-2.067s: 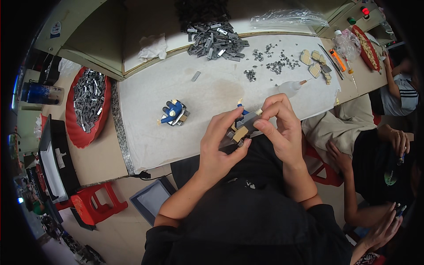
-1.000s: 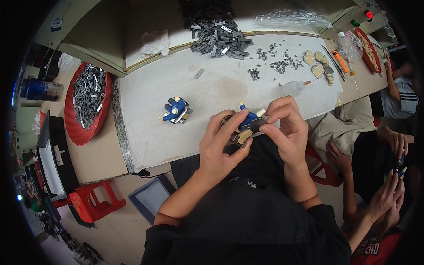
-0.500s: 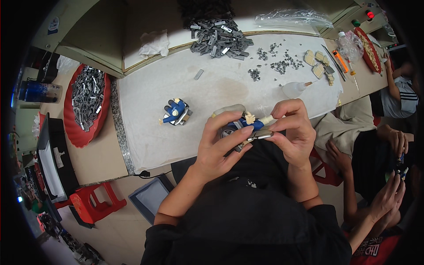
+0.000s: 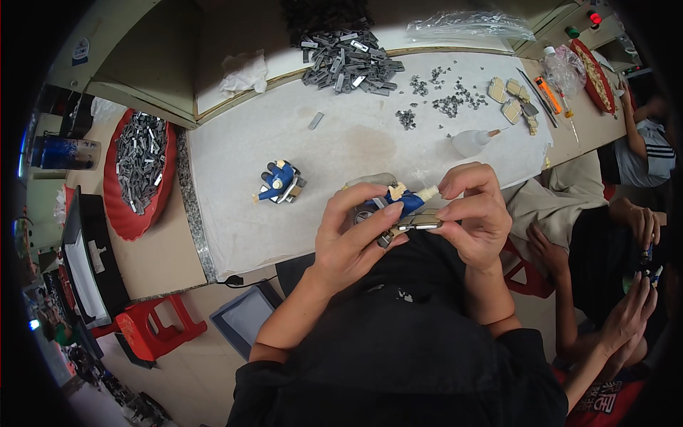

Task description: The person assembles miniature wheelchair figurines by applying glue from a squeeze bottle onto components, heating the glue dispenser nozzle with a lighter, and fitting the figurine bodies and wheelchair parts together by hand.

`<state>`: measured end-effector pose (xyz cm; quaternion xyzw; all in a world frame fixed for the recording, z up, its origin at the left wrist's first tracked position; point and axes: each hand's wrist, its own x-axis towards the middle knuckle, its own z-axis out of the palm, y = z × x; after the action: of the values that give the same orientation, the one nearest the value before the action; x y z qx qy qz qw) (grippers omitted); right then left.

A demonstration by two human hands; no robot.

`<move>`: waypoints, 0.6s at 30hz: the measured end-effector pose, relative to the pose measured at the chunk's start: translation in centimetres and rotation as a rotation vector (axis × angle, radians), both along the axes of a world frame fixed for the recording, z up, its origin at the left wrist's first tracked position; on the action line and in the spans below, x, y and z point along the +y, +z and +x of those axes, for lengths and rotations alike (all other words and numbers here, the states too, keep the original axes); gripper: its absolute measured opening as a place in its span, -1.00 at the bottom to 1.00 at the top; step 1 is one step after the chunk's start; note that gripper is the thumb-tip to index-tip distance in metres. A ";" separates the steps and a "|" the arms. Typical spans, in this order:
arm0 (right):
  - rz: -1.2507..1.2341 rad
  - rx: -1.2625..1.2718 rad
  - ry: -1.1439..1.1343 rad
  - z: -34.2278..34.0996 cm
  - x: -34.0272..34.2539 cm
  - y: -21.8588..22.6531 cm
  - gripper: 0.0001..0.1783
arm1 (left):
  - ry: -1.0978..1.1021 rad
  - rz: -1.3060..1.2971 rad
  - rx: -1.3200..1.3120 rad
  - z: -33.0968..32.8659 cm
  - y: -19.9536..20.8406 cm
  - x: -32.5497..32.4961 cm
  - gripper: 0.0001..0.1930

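Note:
Both hands are closed on one toy, a blue-clad figure (image 4: 411, 204) seated on a small wheeled vehicle that looks like a motorcycle. My left hand (image 4: 346, 238) grips the wheel end, fingers in front of the dark wheel. On the other side, my right hand (image 4: 478, 220) pinches a tan and silver panel (image 4: 421, 221) along the toy's side between thumb and fingers. Whether that panel is fixed to the toy, I cannot tell. A similar blue figure on a vehicle (image 4: 279, 183) rests on the white sheet (image 4: 235, 228) to the left.
Grey strip-shaped parts lie in a pile (image 4: 352, 64) at the back and in a red tray (image 4: 114, 192) at left. Tiny grey pieces (image 4: 449, 105), tan blocks (image 4: 511, 110) and a white squeeze bottle (image 4: 471, 144) are back right. A co-worker's hands (image 4: 622, 320) are at far right.
The toy has turned slightly in my hands, so more of the tan and silver panel's face shows. My right fingers have shifted a little; both hands keep their hold.

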<state>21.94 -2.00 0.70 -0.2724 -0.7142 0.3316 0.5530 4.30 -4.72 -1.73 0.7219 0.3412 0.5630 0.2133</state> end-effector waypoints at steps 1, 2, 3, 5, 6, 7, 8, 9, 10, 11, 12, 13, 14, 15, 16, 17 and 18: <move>-0.001 0.000 -0.001 0.0 0.0 0.0 -0.75 | -0.001 -0.001 0.000 0.0 0.0 0.0 -0.40; -0.026 0.018 -0.002 0.0 -0.1 -0.1 -0.75 | -0.005 0.003 0.002 0.1 0.0 0.0 -0.41; -0.051 0.035 -0.003 0.1 -0.1 -0.2 -0.75 | -0.008 0.006 0.003 0.1 0.0 0.1 -0.41; -0.061 0.036 -0.004 0.0 -0.1 -0.3 -0.75 | -0.025 0.009 0.005 0.0 0.0 0.1 -0.41; -0.070 0.037 -0.004 0.0 -0.1 -0.4 -0.75 | -0.041 0.013 0.007 0.0 0.0 0.2 -0.41; -0.070 0.038 -0.003 0.1 -0.1 -0.4 -0.75 | -0.040 0.012 0.007 0.0 -0.1 0.1 -0.41; -0.059 0.037 0.010 0.1 -0.1 -0.3 -0.75 | -0.040 0.013 0.000 0.0 -0.2 0.1 -0.41; -0.047 0.037 0.023 0.2 -0.1 -0.3 -0.75 | -0.040 0.015 -0.008 0.0 -0.2 0.1 -0.41; -0.047 0.037 0.022 0.2 -0.1 -0.2 -0.75 | -0.040 0.015 -0.009 0.0 -0.2 0.1 -0.41; -0.035 0.030 0.022 0.2 -0.1 -0.2 -0.75 | -0.026 0.006 -0.007 0.0 -0.2 0.0 -0.41; -0.024 0.023 0.021 0.2 -0.1 -0.1 -0.75 | -0.012 -0.002 -0.005 0.0 -0.1 0.0 -0.41; -0.024 0.023 0.022 0.2 0.0 -0.2 -0.75 | -0.012 -0.003 -0.006 0.1 -0.1 0.0 -0.41; -0.024 0.025 0.020 0.2 0.0 -0.2 -0.75 | -0.013 -0.004 -0.007 0.1 0.0 0.0 -0.41; -0.023 0.027 0.018 0.1 0.0 -0.3 -0.75 | -0.015 -0.006 -0.008 0.1 0.0 0.0 -0.40; -0.023 0.027 0.018 0.1 0.0 -0.3 -0.75 | -0.014 -0.006 -0.009 0.1 -0.1 0.0 -0.40; -0.043 0.035 0.006 0.0 -0.1 -0.3 -0.75 | -0.042 -0.005 -0.024 0.0 -0.2 0.1 -0.40; -0.062 0.043 -0.006 -0.1 -0.1 -0.3 -0.76 | -0.069 -0.003 -0.039 0.0 -0.3 0.1 -0.40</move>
<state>21.84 -2.13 0.43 -0.2843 -0.6907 0.3579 0.5604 4.29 -4.57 -2.00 0.7217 0.3129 0.5687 0.2403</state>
